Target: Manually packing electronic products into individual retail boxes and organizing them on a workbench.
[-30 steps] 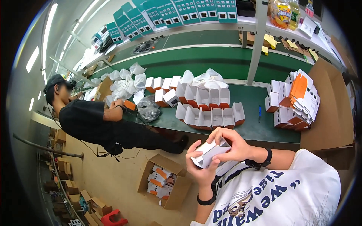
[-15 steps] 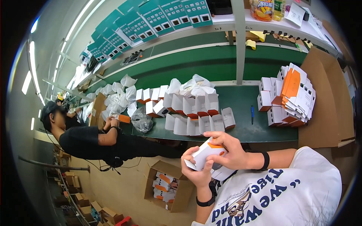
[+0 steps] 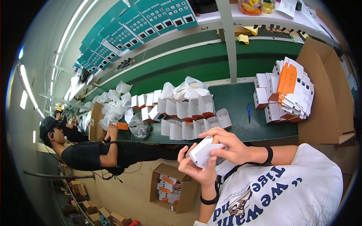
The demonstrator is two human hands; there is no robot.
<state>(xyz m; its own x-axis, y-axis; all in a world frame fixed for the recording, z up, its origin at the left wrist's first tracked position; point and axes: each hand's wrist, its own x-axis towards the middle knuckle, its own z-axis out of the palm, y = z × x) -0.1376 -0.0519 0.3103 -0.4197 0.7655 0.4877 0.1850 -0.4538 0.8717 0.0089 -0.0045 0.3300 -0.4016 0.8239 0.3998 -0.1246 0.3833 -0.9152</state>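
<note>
A small white carton (image 3: 203,151) is held above the table's near edge. My right hand (image 3: 233,147) grips it from the right, with the thumb on its near face and fingers over its top. My left hand (image 3: 198,169) cradles the lower left end, its fingers curled and slightly apart. Part of the carton is hidden behind my fingers. Just beyond my hands stand rows of open white cartons (image 3: 187,130) with orange bases, the closest one (image 3: 223,119) tilted. Below my right hand another white piece (image 3: 225,168) is partly covered.
At right, flat white-and-orange cartons (image 3: 296,90) lie piled against stacked boxes, beside a large brown carton (image 3: 326,94). A blue pen (image 3: 249,113) lies on the green table (image 3: 241,130). White plastic bags (image 3: 188,89) sit farther back. A co-worker (image 3: 86,152) stands left; a filled cardboard box (image 3: 188,194) is on the floor.
The carton has been turned in my hands, so its orange panel and loose lower-left flap no longer show. My left fingers have loosened a little. The whole view has shifted slightly.
</note>
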